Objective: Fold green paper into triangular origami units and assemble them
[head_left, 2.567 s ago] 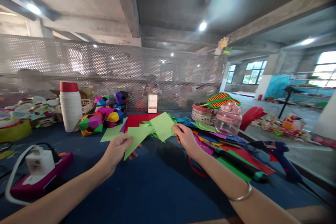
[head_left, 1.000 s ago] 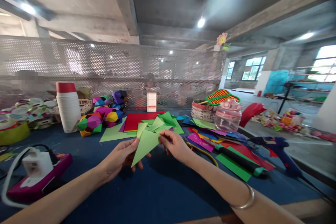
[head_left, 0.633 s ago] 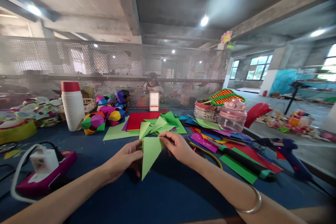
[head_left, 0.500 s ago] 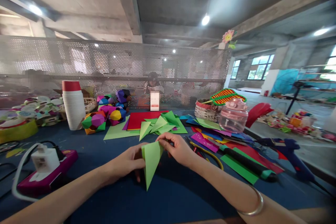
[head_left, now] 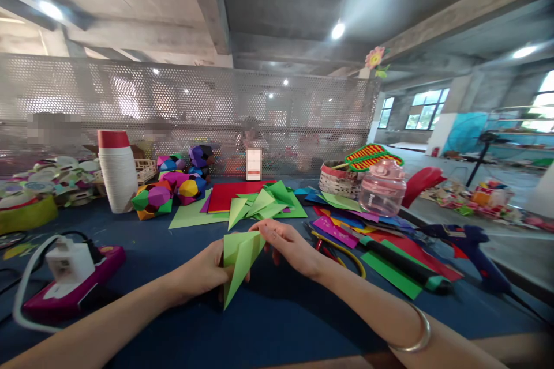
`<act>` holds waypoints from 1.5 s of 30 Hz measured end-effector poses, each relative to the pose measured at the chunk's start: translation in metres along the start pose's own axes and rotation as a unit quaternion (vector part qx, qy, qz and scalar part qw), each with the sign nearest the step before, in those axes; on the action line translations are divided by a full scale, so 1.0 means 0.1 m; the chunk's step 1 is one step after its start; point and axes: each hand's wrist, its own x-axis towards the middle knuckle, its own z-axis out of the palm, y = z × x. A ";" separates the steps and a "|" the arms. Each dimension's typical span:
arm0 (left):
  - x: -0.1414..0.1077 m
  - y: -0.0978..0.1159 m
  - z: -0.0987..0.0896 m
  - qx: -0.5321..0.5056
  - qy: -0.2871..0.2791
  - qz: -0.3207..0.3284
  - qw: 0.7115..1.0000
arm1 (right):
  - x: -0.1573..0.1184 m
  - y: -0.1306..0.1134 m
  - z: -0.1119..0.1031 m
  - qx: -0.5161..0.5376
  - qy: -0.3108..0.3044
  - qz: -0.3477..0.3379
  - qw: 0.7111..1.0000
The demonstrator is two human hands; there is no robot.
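Note:
A light green folded paper piece (head_left: 239,262) with a long downward point is held up over the blue table. My left hand (head_left: 212,268) grips its left side, with some fingers hidden behind the paper. My right hand (head_left: 288,245) pinches the upper right corner between thumb and fingers. Just beyond my hands lies a heap of similar folded green paper pieces (head_left: 264,202), resting on flat green sheets and beside a stack of red paper (head_left: 229,193).
To the left are a power strip (head_left: 78,285), a stack of paper cups (head_left: 116,176) and colourful paper balls (head_left: 152,200). At right stand a pink bottle (head_left: 383,190), a black-and-green tool (head_left: 402,265), yellow-handled scissors (head_left: 346,253) and a glue gun (head_left: 470,248).
The folded green paper has turned and shifted a little left, and its folded flap now shows wider. My right hand stays at its upper corner, and the view has moved slightly.

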 end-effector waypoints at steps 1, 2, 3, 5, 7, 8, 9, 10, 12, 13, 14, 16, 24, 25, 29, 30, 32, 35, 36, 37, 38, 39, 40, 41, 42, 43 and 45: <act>0.01 -0.02 0.01 0.002 0.014 0.005 1.000 | 0.00 0.00 0.00 0.014 0.001 0.009 1.000; 0.02 -0.03 0.01 0.003 0.027 0.012 1.000 | -0.01 0.00 0.01 0.028 0.003 0.018 0.999; 0.03 -0.05 0.01 0.007 0.042 0.021 0.999 | -0.01 0.01 0.01 0.039 0.007 0.025 0.999; 0.03 -0.06 0.01 0.035 0.073 0.045 0.996 | 0.00 0.03 0.01 0.060 0.015 0.036 0.997; 0.02 -0.07 -0.01 0.088 0.108 0.071 0.988 | 0.00 0.05 0.02 0.075 0.017 0.044 0.996; 0.01 -0.07 -0.02 0.117 0.126 0.085 0.981 | 0.00 0.05 0.03 0.081 0.015 0.049 0.995; 0.01 -0.07 -0.03 0.141 0.141 0.103 0.974 | 0.00 0.04 0.03 0.085 0.010 0.054 0.995; 0.00 -0.07 -0.04 0.158 0.153 0.120 0.968 | 0.00 0.03 0.03 0.087 0.003 0.058 0.994; 0.00 -0.08 -0.04 0.159 0.163 0.134 0.964 | 0.00 0.01 0.03 0.090 -0.019 0.064 0.994; 0.00 -0.09 -0.04 0.145 0.162 0.128 0.968 | -0.01 -0.01 0.03 0.089 -0.032 0.064 0.993; 0.01 -0.09 -0.04 0.124 0.156 0.114 0.973 | 0.00 -0.01 0.03 0.086 -0.044 0.064 0.993; 0.02 -0.10 -0.03 0.068 0.138 0.085 0.984 | 0.00 -0.02 0.03 0.077 -0.056 0.060 0.994; 0.03 -0.01 -0.05 -0.098 0.107 0.024 0.989 | 0.04 0.03 0.02 0.055 -0.019 0.036 0.998; 0.03 -0.01 -0.06 -0.100 0.106 0.018 0.989 | 0.04 0.03 0.02 0.053 -0.018 0.034 0.998; 0.04 0.00 -0.07 -0.102 0.123 0.006 0.987 | 0.04 0.05 0.01 0.038 -0.013 0.024 0.999; 0.04 0.00 -0.07 -0.103 0.130 0.004 0.986 | 0.04 0.07 0.00 0.033 -0.013 0.022 0.999; 0.04 0.00 -0.08 -0.105 0.144 0.003 0.984 | 0.04 0.08 0.00 0.021 -0.013 0.019 1.000; 0.04 0.01 -0.11 -0.108 0.155 0.005 0.982 | 0.03 0.08 0.00 0.003 -0.014 0.019 1.000; 0.04 0.02 -0.11 -0.108 0.154 0.006 0.982 | 0.02 0.07 0.00 -0.003 -0.011 0.018 1.000; 0.04 0.02 -0.12 -0.108 0.151 0.006 0.983 | 0.02 0.05 0.00 -0.008 -0.008 0.017 1.000; 0.04 0.02 -0.12 -0.108 0.147 0.005 0.983 | 0.01 0.04 0.00 -0.013 -0.005 0.015 1.000; 0.04 0.02 -0.12 -0.107 0.144 0.004 0.984 | 0.01 0.03 0.00 -0.019 -0.003 0.012 1.000; 0.04 0.02 -0.12 -0.106 0.141 0.003 0.984 | 0.01 0.03 0.00 -0.024 -0.002 0.010 1.000; 0.04 0.02 -0.12 -0.106 0.140 0.003 0.984 | 0.01 0.03 0.00 -0.031 -0.003 0.008 0.999; 0.04 0.02 -0.12 -0.107 0.140 0.002 0.984 | 0.02 0.04 0.00 -0.039 -0.004 0.005 0.999; 0.04 0.01 -0.12 -0.109 0.140 0.001 0.984 | 0.02 0.04 0.00 -0.049 -0.003 0.000 0.999; 0.04 0.01 -0.13 -0.113 0.142 -0.001 0.983 | 0.02 0.06 0.00 -0.077 0.016 -0.019 0.997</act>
